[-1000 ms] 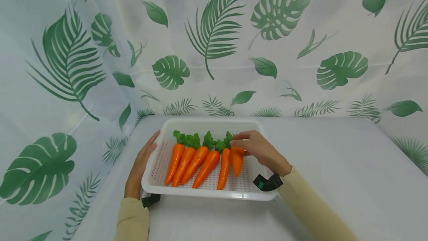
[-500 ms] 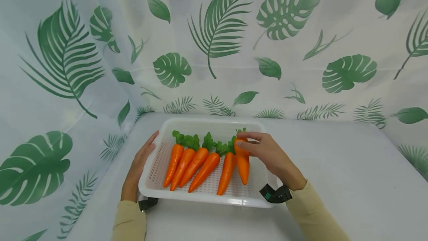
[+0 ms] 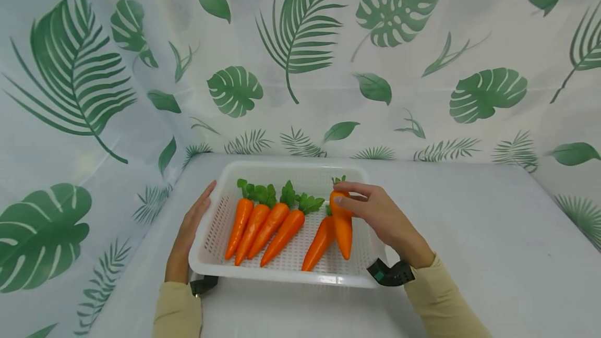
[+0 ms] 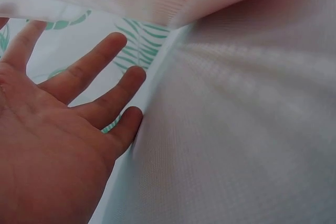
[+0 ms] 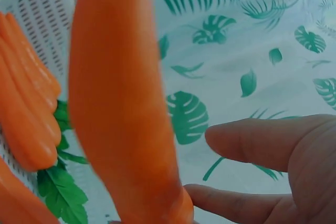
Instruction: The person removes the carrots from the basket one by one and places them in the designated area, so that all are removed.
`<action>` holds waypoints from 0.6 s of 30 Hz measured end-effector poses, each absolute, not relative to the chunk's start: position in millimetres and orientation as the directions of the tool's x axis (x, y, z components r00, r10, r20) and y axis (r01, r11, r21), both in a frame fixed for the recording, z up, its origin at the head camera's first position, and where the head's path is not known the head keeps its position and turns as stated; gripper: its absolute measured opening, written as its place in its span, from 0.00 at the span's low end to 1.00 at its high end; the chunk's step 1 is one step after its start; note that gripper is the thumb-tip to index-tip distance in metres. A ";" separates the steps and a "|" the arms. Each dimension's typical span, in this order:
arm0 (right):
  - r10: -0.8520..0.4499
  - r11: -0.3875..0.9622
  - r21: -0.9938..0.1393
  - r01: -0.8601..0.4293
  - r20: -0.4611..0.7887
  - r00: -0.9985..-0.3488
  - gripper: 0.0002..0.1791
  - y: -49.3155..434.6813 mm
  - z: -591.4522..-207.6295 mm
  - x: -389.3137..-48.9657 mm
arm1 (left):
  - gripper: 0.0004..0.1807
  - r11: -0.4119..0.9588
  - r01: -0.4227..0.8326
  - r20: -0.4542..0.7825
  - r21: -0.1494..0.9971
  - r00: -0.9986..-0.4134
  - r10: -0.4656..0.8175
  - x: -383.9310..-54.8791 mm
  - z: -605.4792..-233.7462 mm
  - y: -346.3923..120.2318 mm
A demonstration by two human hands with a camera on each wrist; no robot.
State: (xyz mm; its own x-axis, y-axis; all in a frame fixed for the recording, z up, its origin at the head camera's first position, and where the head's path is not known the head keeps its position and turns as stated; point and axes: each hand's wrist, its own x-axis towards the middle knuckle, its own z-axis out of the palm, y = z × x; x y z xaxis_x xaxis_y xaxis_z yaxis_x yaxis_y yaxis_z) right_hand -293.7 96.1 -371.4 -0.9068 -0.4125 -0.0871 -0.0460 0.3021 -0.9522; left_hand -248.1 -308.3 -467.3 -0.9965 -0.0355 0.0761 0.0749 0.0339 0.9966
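In the head view several orange carrots with green leaf tops lie in a white plastic basket (image 3: 310, 279). My right hand (image 3: 387, 218) holds one carrot (image 3: 344, 231) near its leafy top, over the basket's right part, its tip pointing down. This carrot overlaps another carrot (image 3: 321, 244) leaning behind it. The right wrist view shows the held carrot (image 5: 123, 103) large and close, one finger touching its thick end. My left hand (image 3: 190, 228) rests along the basket's left side, fingers spread and fairly straight in the left wrist view, a fingertip close to the wall.
A row of carrots (image 3: 266, 231) fills the basket's left half. White table surface (image 3: 469, 233) extends to the right. A leaf-printed curtain (image 3: 399, 67) stands behind the basket and along the left.
My right hand has moved the held carrot slightly right, apart from the row. The carrot beside it has tilted and its top has shifted right. The left hand stays at the basket's side.
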 end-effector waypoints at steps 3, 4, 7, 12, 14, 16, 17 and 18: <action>-0.407 0.301 -0.953 -0.028 -0.103 -0.908 0.28 99.0 -373.1 -293.2 | 0.33 0.035 0.075 0.076 0.997 -0.996 -0.038 -246.7 -467.8 -307.6; -0.408 0.299 -0.954 -0.024 -0.105 -0.907 0.28 99.4 -373.6 -293.0 | 0.33 0.037 0.072 0.074 0.997 -0.997 -0.038 -246.3 -468.1 -308.0; -0.411 0.283 -0.959 -0.012 -0.110 -0.905 0.27 100.5 -374.2 -292.5 | 0.34 0.038 0.076 0.078 0.996 -0.996 -0.035 -245.1 -468.4 -308.8; -0.404 0.292 -0.956 -0.034 -0.091 -0.910 0.27 101.3 -372.1 -292.1 | 0.33 0.041 0.098 0.099 0.994 -0.995 -0.021 -248.0 -467.5 -309.2; -0.404 0.296 -0.954 -0.040 -0.087 -0.911 0.27 101.2 -371.5 -292.3 | 0.33 0.046 0.091 0.092 0.995 -0.996 -0.020 -249.4 -467.5 -309.4; -0.408 0.290 -0.956 -0.036 -0.090 -0.909 0.27 101.0 -371.1 -292.4 | 0.33 0.055 0.081 0.083 0.995 -0.996 -0.024 -250.1 -467.6 -309.5; -0.408 0.286 -0.958 -0.032 -0.091 -0.908 0.27 101.2 -370.9 -292.3 | 0.33 0.053 0.079 0.080 0.995 -0.997 -0.022 -250.8 -467.7 -309.8; -0.407 0.286 -0.958 -0.033 -0.090 -0.909 0.27 101.9 -370.7 -292.1 | 0.33 0.048 0.081 0.082 0.996 -0.996 -0.018 -251.9 -467.7 -310.1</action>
State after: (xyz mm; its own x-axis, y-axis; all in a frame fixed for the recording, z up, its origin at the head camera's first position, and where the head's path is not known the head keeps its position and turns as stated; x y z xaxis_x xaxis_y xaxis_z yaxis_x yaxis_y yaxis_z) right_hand -292.1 101.9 -370.7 -0.9090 -0.4071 -0.0898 -0.0335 0.2860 -0.9576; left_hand -251.9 -310.1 -467.7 -0.9965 -0.0183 0.0818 0.0808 0.0482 0.9956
